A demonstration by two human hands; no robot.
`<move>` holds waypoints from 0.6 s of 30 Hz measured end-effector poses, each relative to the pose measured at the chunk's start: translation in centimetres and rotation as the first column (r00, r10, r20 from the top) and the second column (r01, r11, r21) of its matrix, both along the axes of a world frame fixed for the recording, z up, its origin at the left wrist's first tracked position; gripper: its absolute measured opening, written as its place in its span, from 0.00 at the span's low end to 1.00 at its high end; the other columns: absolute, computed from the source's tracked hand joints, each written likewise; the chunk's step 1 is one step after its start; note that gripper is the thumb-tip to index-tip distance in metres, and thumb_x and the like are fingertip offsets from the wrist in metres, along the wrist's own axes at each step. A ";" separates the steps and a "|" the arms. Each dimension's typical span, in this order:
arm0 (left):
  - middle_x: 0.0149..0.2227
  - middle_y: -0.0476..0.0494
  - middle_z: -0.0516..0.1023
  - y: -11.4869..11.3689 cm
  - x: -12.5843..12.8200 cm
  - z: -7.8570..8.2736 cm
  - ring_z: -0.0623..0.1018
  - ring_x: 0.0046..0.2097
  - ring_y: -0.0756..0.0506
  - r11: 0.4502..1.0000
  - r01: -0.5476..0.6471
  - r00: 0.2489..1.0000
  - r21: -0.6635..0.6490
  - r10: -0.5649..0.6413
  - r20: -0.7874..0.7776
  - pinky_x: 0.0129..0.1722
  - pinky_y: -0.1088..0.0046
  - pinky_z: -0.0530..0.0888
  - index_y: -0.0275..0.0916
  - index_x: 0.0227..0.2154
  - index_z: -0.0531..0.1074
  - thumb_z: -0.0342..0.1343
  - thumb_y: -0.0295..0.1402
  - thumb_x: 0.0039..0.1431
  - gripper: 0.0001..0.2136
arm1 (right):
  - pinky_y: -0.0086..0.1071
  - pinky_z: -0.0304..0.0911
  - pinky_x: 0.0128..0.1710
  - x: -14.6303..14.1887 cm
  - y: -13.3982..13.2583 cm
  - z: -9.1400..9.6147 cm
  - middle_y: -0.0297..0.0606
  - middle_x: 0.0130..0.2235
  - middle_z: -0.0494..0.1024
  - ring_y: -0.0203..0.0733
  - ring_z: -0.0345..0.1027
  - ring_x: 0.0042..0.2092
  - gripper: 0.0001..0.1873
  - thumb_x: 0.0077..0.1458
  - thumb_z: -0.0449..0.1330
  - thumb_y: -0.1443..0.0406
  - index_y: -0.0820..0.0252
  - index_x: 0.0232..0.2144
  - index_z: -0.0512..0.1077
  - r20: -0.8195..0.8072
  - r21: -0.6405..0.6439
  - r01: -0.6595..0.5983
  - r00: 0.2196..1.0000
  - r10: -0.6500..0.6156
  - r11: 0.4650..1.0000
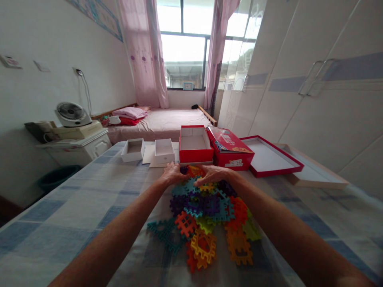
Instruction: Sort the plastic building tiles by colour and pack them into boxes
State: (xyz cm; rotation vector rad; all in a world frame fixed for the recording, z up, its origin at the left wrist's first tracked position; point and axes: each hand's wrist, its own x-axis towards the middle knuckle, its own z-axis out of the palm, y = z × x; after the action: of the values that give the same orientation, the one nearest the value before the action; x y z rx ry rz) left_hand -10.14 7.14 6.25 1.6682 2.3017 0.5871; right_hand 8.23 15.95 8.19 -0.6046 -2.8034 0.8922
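A heap of plastic interlocking tiles [203, 203] with toothed edges lies in front of me, in purple, blue, orange, yellow, green and teal. My left hand [174, 173] rests at the heap's far left edge, thumb apart from the fingers, beside a dark purple tile [183, 170]. From the other side, my right hand [214, 173] reaches over the far end, its thumb above a light blue tile [190, 185] and its fingers near an orange tile [195, 171]. Both hands curve around the tiles without a clear grip; some fingertips are hidden. A teal triangular tile [167, 235] lies at the near left.
Beyond the heap stand two small white boxes [133, 150], a red open box [196, 154] and a red printed box [231, 153]. To the right lie a red-rimmed lid [275, 157] and a pale shallow tray [317, 169]. A checked cloth [89, 203] covers the table.
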 end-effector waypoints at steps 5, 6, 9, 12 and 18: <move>0.27 0.43 0.77 -0.3 -0.1 0.2 0.75 0.37 0.39 0.996 0.082 0.963 -0.030 -0.072 0.260 0.33 0.71 0.70 0.34 0.26 0.76 0.62 0.41 0.35 0.16 | 0.33 0.60 0.52 -0.7 0.5 -0.2 0.31 0.53 0.70 0.45 0.65 0.51 0.46 0.36 0.67 0.51 0.50 0.58 0.59 0.027 -0.177 -0.085 0.995 0.091 0.981; 0.26 0.44 0.76 -0.3 0.1 0.4 0.76 0.34 0.41 0.993 0.112 0.939 -0.028 -0.097 0.329 0.30 0.72 0.70 0.34 0.27 0.76 0.62 0.40 0.37 0.15 | 0.33 0.61 0.51 -0.7 0.6 -0.2 0.30 0.52 0.71 0.45 0.66 0.51 0.44 0.36 0.67 0.51 0.50 0.57 0.60 0.028 -0.211 -0.090 0.995 0.098 0.973; 0.24 0.47 0.75 -0.4 0.7 1.0 0.74 0.28 0.47 0.985 0.175 0.846 -0.008 -0.147 0.513 0.25 0.76 0.68 0.33 0.29 0.76 0.61 0.39 0.40 0.15 | 0.33 0.62 0.50 -1.0 0.5 -0.2 0.32 0.51 0.72 0.44 0.67 0.49 0.41 0.38 0.67 0.52 0.53 0.55 0.62 0.044 -0.257 -0.071 0.995 0.085 0.964; 0.22 0.47 0.75 -0.4 1.2 1.2 0.72 0.25 0.50 0.982 0.191 0.751 0.009 -0.152 0.642 0.24 0.77 0.67 0.31 0.29 0.76 0.61 0.40 0.41 0.16 | 0.35 0.61 0.50 -1.2 0.1 -0.3 0.36 0.50 0.72 0.44 0.66 0.49 0.41 0.39 0.66 0.54 0.58 0.56 0.61 0.000 -0.237 -0.097 0.995 0.100 0.967; 0.24 0.46 0.76 -0.6 1.6 0.7 0.74 0.27 0.49 0.990 0.143 0.622 0.013 -0.100 0.777 0.27 0.75 0.70 0.32 0.30 0.76 0.64 0.43 0.37 0.20 | 0.36 0.63 0.47 -1.4 0.2 -1.3 0.40 0.47 0.73 0.46 0.67 0.46 0.43 0.35 0.68 0.52 0.61 0.54 0.63 -0.070 -0.140 -0.039 0.997 0.029 0.989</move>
State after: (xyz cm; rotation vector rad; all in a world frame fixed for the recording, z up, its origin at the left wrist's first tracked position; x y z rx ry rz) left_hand -8.49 6.52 6.93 1.1682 1.5268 0.9738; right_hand 6.84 16.17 6.90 -0.5349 -2.7145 1.1039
